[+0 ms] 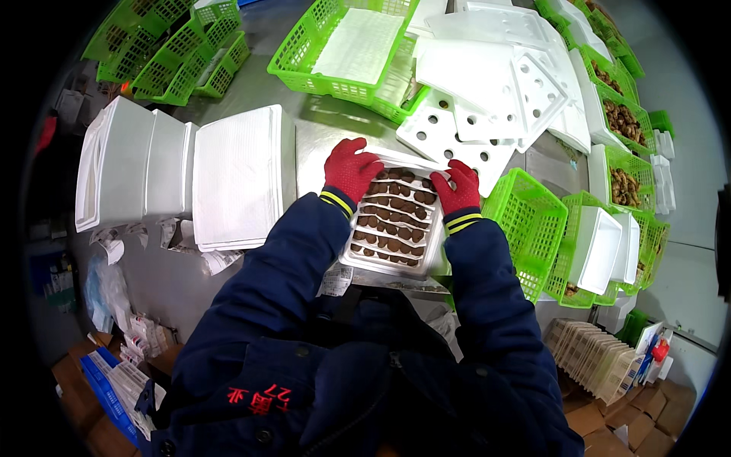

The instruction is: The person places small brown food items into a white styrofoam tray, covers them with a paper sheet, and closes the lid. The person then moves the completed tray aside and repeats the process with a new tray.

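Observation:
A white foam box point(350, 260) stands before me on the metal table, holding several rows of small brown mushroom-like lumps point(396, 204) parted by white strips. Across its far end runs a white sheet point(407, 159). My left hand point(352, 172), in a red glove, curls its fingers around the far left corner and pinches the sheet. At the far right corner my right hand point(457, 187), gloved in red too, has its fingers bent over the sheet's edge. The fingertips of both hands are partly hidden.
White foam boxes point(164, 166) and a stack of white sheets point(237, 179) stand at left. Beyond lies a green basket point(285, 65) with white pads. Foam lids with holes point(449, 141) pile up at far right. An unfilled green basket point(525, 221) sits beside my right arm.

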